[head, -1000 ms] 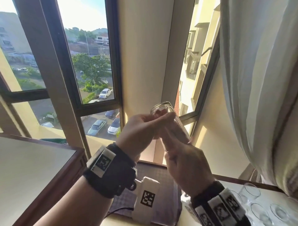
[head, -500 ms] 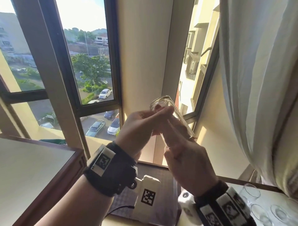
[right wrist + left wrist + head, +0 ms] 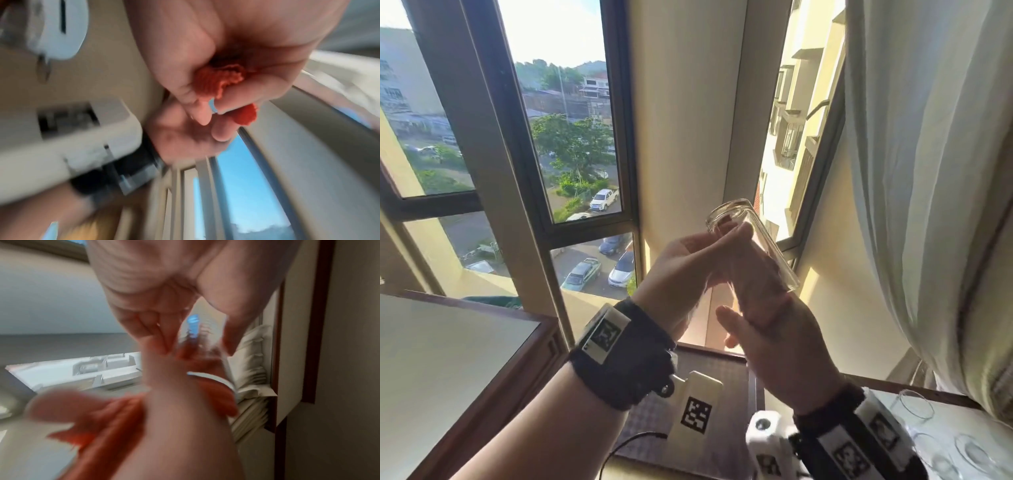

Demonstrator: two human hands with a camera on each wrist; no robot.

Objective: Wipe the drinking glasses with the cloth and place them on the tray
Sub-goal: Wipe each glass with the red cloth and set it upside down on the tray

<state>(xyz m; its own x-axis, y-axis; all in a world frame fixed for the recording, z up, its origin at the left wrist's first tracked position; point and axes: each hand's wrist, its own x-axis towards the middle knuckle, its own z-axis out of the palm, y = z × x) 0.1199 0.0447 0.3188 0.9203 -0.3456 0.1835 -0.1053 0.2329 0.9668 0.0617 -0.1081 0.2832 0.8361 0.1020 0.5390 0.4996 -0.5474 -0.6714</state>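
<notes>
I hold a clear drinking glass (image 3: 763, 246) up in front of the window, tilted, with its base up and to the left. My left hand (image 3: 719, 246) grips it near the base with fingers and thumb. My right hand (image 3: 756, 308) comes from below with its fingers reaching up into the glass and the thumb sticking out to the left. It is curled round an orange-red cloth (image 3: 222, 78), which shows reddish through the glass (image 3: 726, 224). In the blurred left wrist view the cloth (image 3: 115, 418) bunches round my right hand.
A dark patterned tray (image 3: 726, 373) lies on the table below my hands. Several clear glasses (image 3: 916, 404) stand on the pale tabletop at the lower right. A curtain (image 3: 928, 171) hangs at the right. A wooden-edged table (image 3: 448, 359) is at the left.
Both hands have lifted the glass slightly higher. My right thumb has come away from the glass and now sticks out.
</notes>
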